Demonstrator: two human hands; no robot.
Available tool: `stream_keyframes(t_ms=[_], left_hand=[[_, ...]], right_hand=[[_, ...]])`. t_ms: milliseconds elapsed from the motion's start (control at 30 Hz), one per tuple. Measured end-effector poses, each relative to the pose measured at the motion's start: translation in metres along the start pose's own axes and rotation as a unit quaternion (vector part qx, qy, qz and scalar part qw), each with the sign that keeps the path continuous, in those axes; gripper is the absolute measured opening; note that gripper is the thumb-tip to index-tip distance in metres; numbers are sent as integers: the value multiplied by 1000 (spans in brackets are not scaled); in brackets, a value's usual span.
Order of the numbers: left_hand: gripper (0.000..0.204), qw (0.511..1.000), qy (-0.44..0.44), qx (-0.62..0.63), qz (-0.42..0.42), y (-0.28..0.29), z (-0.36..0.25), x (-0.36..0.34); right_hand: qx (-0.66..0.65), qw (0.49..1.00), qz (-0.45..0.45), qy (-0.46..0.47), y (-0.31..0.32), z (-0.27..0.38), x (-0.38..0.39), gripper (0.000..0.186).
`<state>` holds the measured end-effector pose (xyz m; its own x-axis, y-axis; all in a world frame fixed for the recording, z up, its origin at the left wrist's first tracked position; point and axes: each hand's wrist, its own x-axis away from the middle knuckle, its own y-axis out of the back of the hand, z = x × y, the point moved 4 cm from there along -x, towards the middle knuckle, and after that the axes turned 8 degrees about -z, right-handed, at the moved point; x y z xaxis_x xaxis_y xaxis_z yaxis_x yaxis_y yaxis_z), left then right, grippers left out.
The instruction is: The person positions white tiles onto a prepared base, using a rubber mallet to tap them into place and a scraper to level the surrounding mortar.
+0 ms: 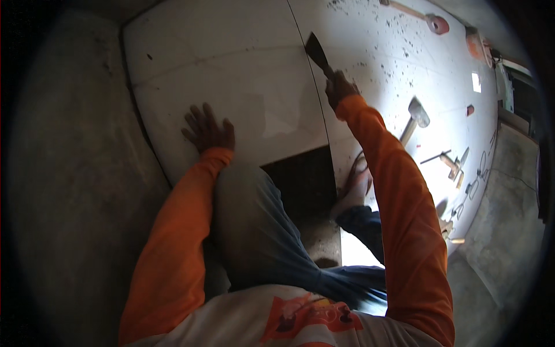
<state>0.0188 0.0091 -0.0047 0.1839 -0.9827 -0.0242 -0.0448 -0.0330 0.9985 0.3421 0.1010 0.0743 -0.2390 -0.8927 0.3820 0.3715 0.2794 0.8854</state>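
My left hand [208, 129] lies open, fingers spread, on the pale floor tile [173, 75] to the left of a dark seam. My right hand [341, 91] grips a scraper [316, 52], its broad dark blade over the tile just right of that seam, near the top centre. Below the tiles, beside my bent knee, is a dark rectangular untiled patch [298, 176]. A hammer with a grey head [417, 113] lies right of my right forearm, near my foot [358, 173].
A trowel [459, 162], a long-handled tool with a reddish head [436, 24], a small red piece [470, 110] and a reddish container [476, 47] are on the speckled tiles at right. Wire-like loops [473, 188] lie along the right edge. A concrete wall or surface [75, 173] borders the left.
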Motion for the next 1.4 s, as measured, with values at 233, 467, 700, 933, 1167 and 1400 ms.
stream_keyframes(t_ms=[233,467,700,933,1167,1400], left_hand=[[70,1000,14,-5,-14,0,0,-2],[68,997,-4,32,-68,-1,-2,2],[66,999,36,-24,-16,8,0,-2],[66,998,14,-21,-56,-2,6,1],[68,998,3,-7,-62,-8,-5,3],[69,995,25,20,-90,-1,-3,-4]], right_hand=[[80,985,140,-59,-31,-51,104,33],[85,969,218,-80,-57,-153,257,38],[134,983,107,65,65,-26,98,32],[96,992,72,46,16,19,-10,38],[106,988,100,60,-37,-43,31,32],[131,949,274,-87,-59,-133,242,50]])
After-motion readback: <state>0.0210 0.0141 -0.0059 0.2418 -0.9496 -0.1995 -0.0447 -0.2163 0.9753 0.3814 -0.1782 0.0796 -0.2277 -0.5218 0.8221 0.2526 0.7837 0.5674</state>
